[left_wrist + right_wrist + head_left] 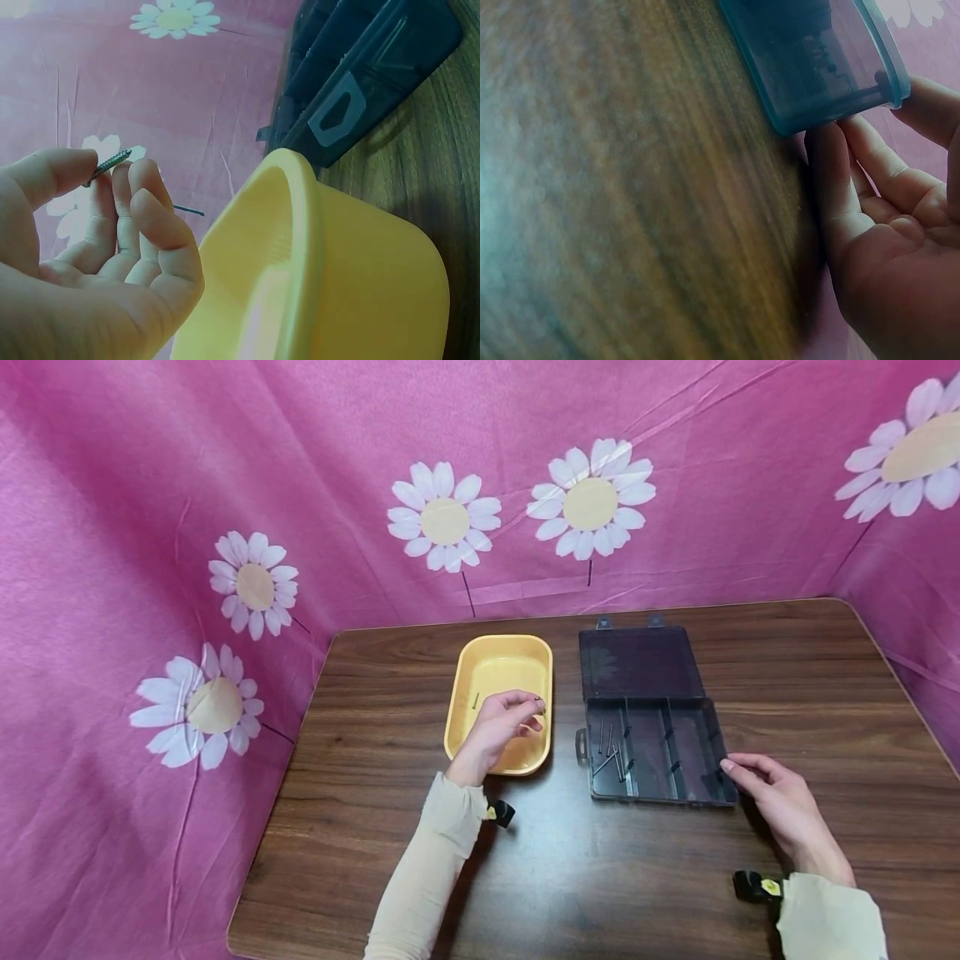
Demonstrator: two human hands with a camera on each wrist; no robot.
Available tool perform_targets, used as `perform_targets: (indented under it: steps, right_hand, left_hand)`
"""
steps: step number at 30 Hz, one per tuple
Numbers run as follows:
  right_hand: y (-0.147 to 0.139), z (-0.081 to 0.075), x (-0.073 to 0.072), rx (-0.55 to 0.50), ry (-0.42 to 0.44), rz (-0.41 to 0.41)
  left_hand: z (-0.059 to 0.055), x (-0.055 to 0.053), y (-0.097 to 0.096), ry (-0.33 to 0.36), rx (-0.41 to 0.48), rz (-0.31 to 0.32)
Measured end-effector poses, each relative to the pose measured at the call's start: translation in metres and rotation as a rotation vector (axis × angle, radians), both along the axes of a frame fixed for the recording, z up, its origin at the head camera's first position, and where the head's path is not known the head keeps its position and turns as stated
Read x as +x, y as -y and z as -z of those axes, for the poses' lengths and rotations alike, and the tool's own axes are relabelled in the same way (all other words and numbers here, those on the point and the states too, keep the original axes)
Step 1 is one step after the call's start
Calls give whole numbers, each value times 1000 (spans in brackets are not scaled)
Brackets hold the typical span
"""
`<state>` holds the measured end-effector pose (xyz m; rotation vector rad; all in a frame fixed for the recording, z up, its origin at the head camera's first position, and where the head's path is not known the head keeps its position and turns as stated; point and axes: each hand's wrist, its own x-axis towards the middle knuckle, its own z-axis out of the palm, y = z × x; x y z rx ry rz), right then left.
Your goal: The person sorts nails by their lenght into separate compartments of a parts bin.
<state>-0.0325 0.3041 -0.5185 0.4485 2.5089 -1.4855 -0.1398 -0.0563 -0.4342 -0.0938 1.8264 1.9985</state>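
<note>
My left hand is above the yellow tub, pinching a small metal screw between thumb and index fingertip. In the left wrist view the screw's threaded end points up to the right; the other fingers are loosely curled. Another screw lies in the tub. My right hand holds the right wall of a dark, see-through compartment box, thumb at the rim and fingers against the outside. Several long screws lie in the box's left compartment.
The box's lid lies folded back behind it, and a latch sticks out from its left side. Everything stands on a dark wooden table. A pink flowered cloth hangs behind the table and along its sides.
</note>
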Motion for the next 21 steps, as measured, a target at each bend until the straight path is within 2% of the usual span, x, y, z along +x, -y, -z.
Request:
perform_targets:
  steps: [21]
  right_hand:
    - [1, -1, 0, -1, -1, 6]
  left_hand:
    - [-6, 6, -11, -44, -9, 37]
